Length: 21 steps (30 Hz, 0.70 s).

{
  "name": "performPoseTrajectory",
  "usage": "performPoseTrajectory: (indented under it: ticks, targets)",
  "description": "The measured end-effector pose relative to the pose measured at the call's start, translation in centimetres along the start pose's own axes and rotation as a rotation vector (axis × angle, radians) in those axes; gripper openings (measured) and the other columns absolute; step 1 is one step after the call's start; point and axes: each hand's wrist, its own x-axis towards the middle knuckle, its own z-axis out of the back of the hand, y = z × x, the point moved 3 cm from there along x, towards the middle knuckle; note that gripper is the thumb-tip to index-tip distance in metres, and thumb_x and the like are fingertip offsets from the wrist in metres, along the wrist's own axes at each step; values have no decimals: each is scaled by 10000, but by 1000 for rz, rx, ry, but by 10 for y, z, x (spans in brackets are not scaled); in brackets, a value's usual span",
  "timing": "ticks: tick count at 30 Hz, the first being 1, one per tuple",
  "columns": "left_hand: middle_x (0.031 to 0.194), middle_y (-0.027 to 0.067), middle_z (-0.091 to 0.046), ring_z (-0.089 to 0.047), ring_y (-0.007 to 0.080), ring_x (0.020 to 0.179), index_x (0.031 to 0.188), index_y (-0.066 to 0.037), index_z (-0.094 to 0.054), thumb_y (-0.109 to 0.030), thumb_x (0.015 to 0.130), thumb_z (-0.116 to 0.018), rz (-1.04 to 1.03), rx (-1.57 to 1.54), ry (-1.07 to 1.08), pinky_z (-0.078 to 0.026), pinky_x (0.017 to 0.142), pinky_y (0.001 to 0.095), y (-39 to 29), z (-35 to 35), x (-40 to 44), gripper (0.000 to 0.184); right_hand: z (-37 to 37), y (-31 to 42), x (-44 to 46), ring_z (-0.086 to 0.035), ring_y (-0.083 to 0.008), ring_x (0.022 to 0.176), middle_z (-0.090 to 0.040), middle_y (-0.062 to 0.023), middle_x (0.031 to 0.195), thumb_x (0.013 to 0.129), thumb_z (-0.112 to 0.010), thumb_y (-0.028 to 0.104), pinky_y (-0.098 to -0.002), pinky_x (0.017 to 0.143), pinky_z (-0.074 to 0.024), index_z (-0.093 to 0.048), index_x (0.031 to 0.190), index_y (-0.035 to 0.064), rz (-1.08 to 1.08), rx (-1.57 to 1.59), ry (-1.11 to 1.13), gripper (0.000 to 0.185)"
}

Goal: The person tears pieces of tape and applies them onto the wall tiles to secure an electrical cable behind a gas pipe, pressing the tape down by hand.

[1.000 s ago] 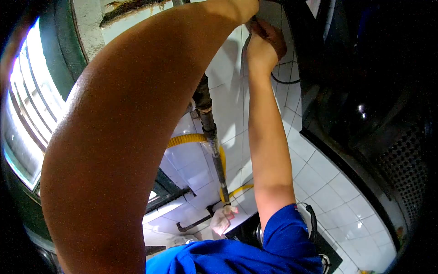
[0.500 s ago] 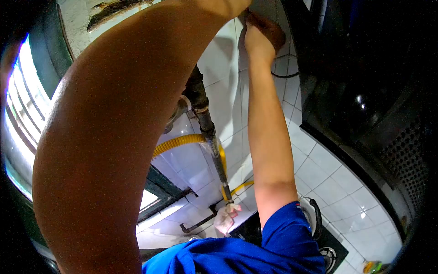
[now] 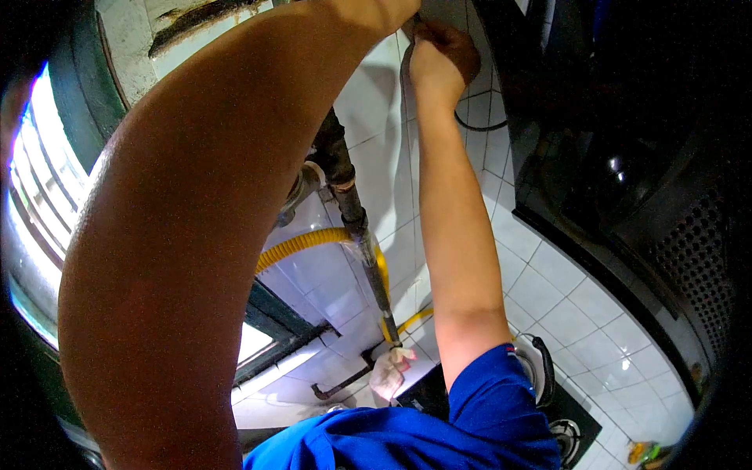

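My right hand [image 3: 445, 59] is raised high by the tiled wall at the top, with its fingers curled closed. A small dark piece shows at its fingertips, too hidden to name. Just to its left is my left hand [image 3: 395, 11], mostly cut off by the upper frame edge, so its fingers cannot be read. The left forearm fills much of the left side. A thin dark cable [image 3: 479, 128] curves from behind my right wrist to the large black appliance [image 3: 595, 172] on the right.
A dark vertical pipe [image 3: 345, 180] runs down the tiled wall, with a yellow corrugated hose [image 3: 305, 244] beside it. A pale cloth or bag [image 3: 390, 374] hangs below. Near my blue sleeve are a kettle [image 3: 542, 368] and a stove burner [image 3: 565, 431]. A barred window [image 3: 39, 180] is at left.
Both hands have shifted slightly left in view, and the right hand sits a touch lower. The right hand stays closed.
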Motion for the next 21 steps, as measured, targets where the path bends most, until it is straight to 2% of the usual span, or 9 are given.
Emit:
performPoseTrajectory:
  ticks: [2, 6, 9, 11, 14, 18, 21]
  targets:
    - [906, 146, -735, -721, 317, 884, 896, -129, -766, -146, 830, -620, -21, -52, -39, -576, 738, 416, 1, 4, -2, 162, 0, -1, -1, -710, -262, 795, -744, -147, 889, 786, -718, 177, -349, 780, -537, -778, 890, 63, -53, -31, -11, 166]
    - [891, 143, -735, -723, 312, 860, 882, -136, -767, -147, 818, -626, -75, 41, -42, -573, 704, 412, 2, -3, 1, 155, -2, -6, 0, -711, -270, 805, -742, -153, 886, 781, -715, 175, -344, 786, -537, -777, 887, 59, -59, 37, -24, 169]
    - [881, 138, -736, -724, 310, 846, 874, -141, -766, -146, 816, -627, -102, 101, -43, -572, 687, 415, 3, -4, -2, 150, -3, -7, 4, -715, -275, 827, -741, -160, 900, 778, -716, 178, -342, 793, -537, -775, 894, 52, 22, -35, -58, 181]
    - [874, 136, -736, -725, 309, 841, 870, -143, -766, -144, 817, -627, -134, 106, -53, -571, 682, 420, 2, -4, -3, 148, -2, -4, 3, -719, -281, 839, -741, -163, 902, 776, -717, 185, -338, 802, -536, -775, 898, 50, -45, 13, -31, 190]
    - [885, 114, -742, -728, 290, 844, 871, -154, -767, -143, 830, -626, -104, 145, -2, -569, 673, 408, 1, -5, -3, 147, 2, 13, -4, -721, -282, 843, -739, -170, 900, 777, -714, 192, -340, 806, -536, -775, 900, 48, 27, -92, -46, 198]
    - [920, 68, -751, -734, 243, 849, 891, -179, -771, -154, 847, -628, -178, 303, 51, -560, 652, 373, -8, 2, -8, 152, 1, 9, -2, -722, -295, 837, -738, -174, 902, 775, -723, 208, -343, 813, -535, -778, 903, 58, -31, -84, 0, 205]
    - [943, 44, -754, -734, 219, 856, 932, -199, -775, -164, 856, -629, -241, 364, 103, -553, 648, 362, -13, 6, -11, 169, 1, 6, 1, -722, -297, 824, -741, -162, 885, 772, -737, 227, -350, 800, -535, -783, 904, 77, 63, -218, -24, 205]
